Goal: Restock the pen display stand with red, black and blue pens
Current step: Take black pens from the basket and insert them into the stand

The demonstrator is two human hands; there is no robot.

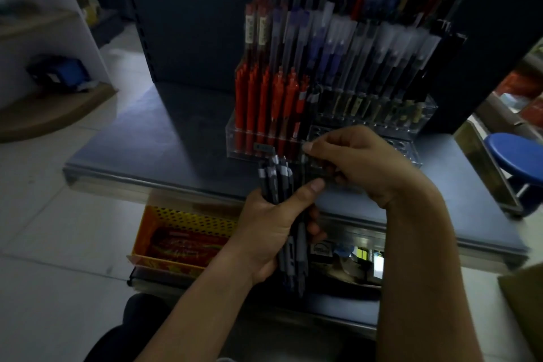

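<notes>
A clear acrylic pen display stand [423,109] stands on a dark shelf. Red pens [264,103] fill the left of its front rows, and dark and blue pens sit in the tiers behind. My left hand [273,226] grips a bundle of black pens [291,261] upright just before the stand's front edge. My right hand [358,161] pinches the top of one black pen [304,167] at the bundle, close to the open holes in the stand's front row.
The dark shelf [164,144] juts out at waist height. Below it sit a yellow perforated basket [182,220] with red packets and some small boxes. A blue stool [517,156] stands at the right. A cardboard corner [523,303] shows at the lower right.
</notes>
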